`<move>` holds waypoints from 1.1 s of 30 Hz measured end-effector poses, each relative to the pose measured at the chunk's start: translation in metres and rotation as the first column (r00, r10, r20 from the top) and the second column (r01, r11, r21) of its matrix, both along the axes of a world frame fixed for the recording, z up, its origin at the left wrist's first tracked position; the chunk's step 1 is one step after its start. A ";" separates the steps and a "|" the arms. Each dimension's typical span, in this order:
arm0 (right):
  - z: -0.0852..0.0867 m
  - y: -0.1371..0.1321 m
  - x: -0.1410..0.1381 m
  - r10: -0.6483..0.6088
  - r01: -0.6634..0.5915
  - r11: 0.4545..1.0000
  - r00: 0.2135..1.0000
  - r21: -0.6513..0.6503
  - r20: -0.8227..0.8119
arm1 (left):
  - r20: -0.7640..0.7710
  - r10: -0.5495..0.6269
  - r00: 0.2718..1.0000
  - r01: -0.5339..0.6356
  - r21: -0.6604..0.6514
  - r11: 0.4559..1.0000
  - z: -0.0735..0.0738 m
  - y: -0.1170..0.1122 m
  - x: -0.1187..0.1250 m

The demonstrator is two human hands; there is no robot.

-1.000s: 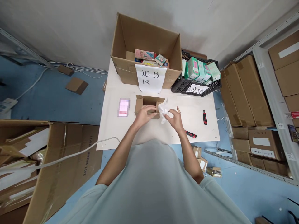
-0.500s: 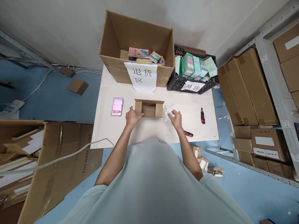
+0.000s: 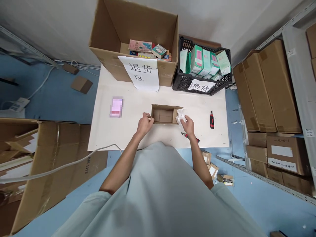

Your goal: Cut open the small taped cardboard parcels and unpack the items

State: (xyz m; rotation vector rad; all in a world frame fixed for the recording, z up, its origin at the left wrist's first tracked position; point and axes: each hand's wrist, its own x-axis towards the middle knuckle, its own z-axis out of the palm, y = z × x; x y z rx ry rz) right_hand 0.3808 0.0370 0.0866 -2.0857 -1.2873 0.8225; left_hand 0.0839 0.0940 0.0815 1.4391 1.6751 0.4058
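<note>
A small open cardboard box [image 3: 166, 115] stands on the white table in front of me, its inside showing bare cardboard. My left hand [image 3: 145, 125] pinches the left end of this box, fingers bent at its edge. At the opposite end, my right hand [image 3: 188, 125] grips a crumpled piece of white paper or tissue [image 3: 181, 115] against the box's right flap. Under my right wrist lies a red and black box cutter [image 3: 186, 135], partly covered. Another box cutter [image 3: 212, 119] rests farther right. A pixelated pink flat object [image 3: 116, 107] lies to the left.
A large carton [image 3: 111, 67] with small boxes or books stands at the back, beside a black plastic crate [image 3: 179, 86] of green and white boxes. Shelves with cartons [image 3: 278, 85] line the right. A big carton [image 3: 71, 141] and a grey cable [image 3: 74, 164] are at left.
The small box's left flap no longer shows across its opening. The white paper, earlier beside the box, now overlaps its right end. My view has shifted slightly.
</note>
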 end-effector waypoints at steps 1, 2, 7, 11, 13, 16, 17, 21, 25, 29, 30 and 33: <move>0.000 0.000 0.002 0.004 -0.004 1.000 1.000 -0.005 0.000 | 0.013 0.024 1.000 -0.024 0.013 1.000 -0.001 -0.002 -0.001; 0.002 0.000 0.003 0.007 -0.007 1.000 1.000 -0.007 0.000 | 0.025 0.043 0.999 -0.043 0.025 0.999 -0.001 -0.003 -0.002; 0.021 0.007 -0.002 0.055 -0.056 0.995 0.998 0.087 0.006 | 0.062 0.088 0.994 -0.092 0.073 0.993 0.001 -0.007 -0.008; 0.049 0.021 -0.022 0.227 -0.229 0.950 0.973 0.214 0.032 | 0.049 0.110 0.993 -0.115 0.113 0.987 0.007 -0.011 -0.011; 0.062 0.028 -0.034 0.304 -0.307 0.922 0.951 0.237 0.051 | 0.032 0.116 0.993 -0.119 0.118 0.986 0.009 -0.014 -0.013; 0.076 0.034 -0.047 0.370 -0.378 0.896 0.926 0.233 0.079 | 0.021 0.118 0.993 -0.119 0.109 0.987 0.011 -0.020 -0.018; 0.080 0.033 -0.048 0.370 -0.381 0.894 0.925 0.235 0.090 | 0.014 0.117 0.993 -0.118 0.105 0.987 0.012 -0.022 -0.020; 0.091 0.024 -0.042 0.204 -0.245 0.909 0.967 0.338 0.154 | -0.062 0.092 0.994 -0.083 0.130 0.988 0.014 -0.031 -0.033; 0.102 0.015 -0.033 0.005 -0.098 0.871 0.982 0.481 0.190 | -0.144 0.055 0.988 -0.029 0.175 0.984 0.013 -0.040 -0.042; 0.105 0.013 -0.050 0.254 -0.322 0.856 0.943 0.404 0.214 | -0.155 0.038 0.987 -0.010 0.178 0.984 0.009 -0.048 -0.041; 0.103 0.013 -0.059 0.362 -0.422 0.839 0.905 0.343 0.224 | -0.148 0.034 0.988 -0.008 0.178 0.984 0.009 -0.050 -0.040; 0.093 0.019 -0.089 0.624 -0.659 0.747 0.739 0.086 0.254 | -0.128 0.023 0.991 -0.001 0.172 0.985 0.007 -0.055 -0.038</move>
